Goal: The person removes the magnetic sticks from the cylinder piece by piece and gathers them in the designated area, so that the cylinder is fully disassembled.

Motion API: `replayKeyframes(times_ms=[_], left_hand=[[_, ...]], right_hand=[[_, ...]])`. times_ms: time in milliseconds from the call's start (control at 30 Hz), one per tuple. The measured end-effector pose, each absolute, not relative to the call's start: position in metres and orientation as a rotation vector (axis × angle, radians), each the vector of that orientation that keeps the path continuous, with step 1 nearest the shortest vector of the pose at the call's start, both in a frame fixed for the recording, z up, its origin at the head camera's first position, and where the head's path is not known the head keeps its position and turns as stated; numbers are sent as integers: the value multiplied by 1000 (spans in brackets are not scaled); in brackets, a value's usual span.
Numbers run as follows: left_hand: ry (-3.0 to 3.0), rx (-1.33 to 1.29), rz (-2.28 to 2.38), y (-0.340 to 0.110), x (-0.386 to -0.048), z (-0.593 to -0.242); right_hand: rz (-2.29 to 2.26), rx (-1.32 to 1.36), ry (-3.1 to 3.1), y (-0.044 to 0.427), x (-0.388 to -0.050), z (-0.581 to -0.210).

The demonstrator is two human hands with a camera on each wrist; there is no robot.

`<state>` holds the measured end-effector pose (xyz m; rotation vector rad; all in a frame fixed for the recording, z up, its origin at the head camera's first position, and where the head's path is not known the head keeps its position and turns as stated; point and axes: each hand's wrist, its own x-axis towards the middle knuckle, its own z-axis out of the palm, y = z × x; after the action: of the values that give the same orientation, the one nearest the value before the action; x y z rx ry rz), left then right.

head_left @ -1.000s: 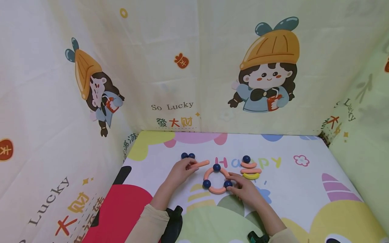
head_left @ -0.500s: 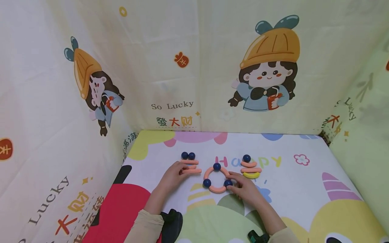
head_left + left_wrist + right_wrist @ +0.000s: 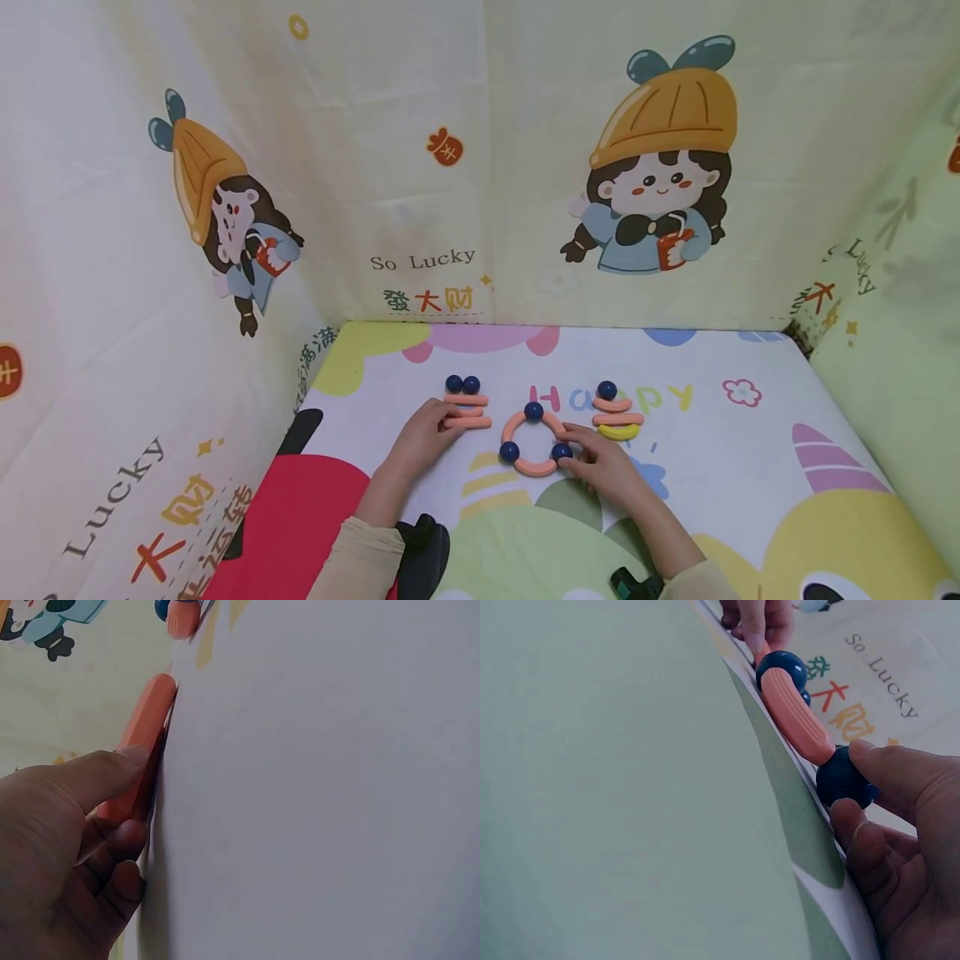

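My left hand (image 3: 422,435) pinches a straight salmon-pink toy rod (image 3: 155,705) between thumb and fingers, low at the table. Just beyond that hand, a shorter-looking pink rod (image 3: 471,412) and a straight pink rod (image 3: 467,400) lie parallel to it, with two dark blue balls (image 3: 471,384) behind them. A ring of curved pink rods (image 3: 536,469) joined by dark blue balls (image 3: 533,411) lies flat in the middle. My right hand (image 3: 606,468) holds the ring's right side, thumb and fingers around its near right ball (image 3: 842,780).
Right of the ring lie a yellow curved rod (image 3: 619,432), a straight pink rod (image 3: 617,419), a curved pink one (image 3: 612,405) and a blue ball (image 3: 607,389). Printed cloth walls (image 3: 525,208) enclose the patterned table (image 3: 720,450) at the back and sides.
My left hand has carried its rod left and down from beside the ring, turning it parallel to the other left rods. The right hand stays on the ring.
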<state>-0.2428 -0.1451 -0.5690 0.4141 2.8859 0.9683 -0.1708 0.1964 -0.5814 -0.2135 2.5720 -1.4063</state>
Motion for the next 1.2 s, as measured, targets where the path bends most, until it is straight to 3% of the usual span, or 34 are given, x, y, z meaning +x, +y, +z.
replayKeyframes(times_ms=[867,1200], left_hand=[[2904,333,957,-142,-244,-572],[2974,430,884,-133,-239,-571]], right_hand=[[-1413,-237,2572,197,-171,-579],[-1428,-245,2563,197,-171,-578]])
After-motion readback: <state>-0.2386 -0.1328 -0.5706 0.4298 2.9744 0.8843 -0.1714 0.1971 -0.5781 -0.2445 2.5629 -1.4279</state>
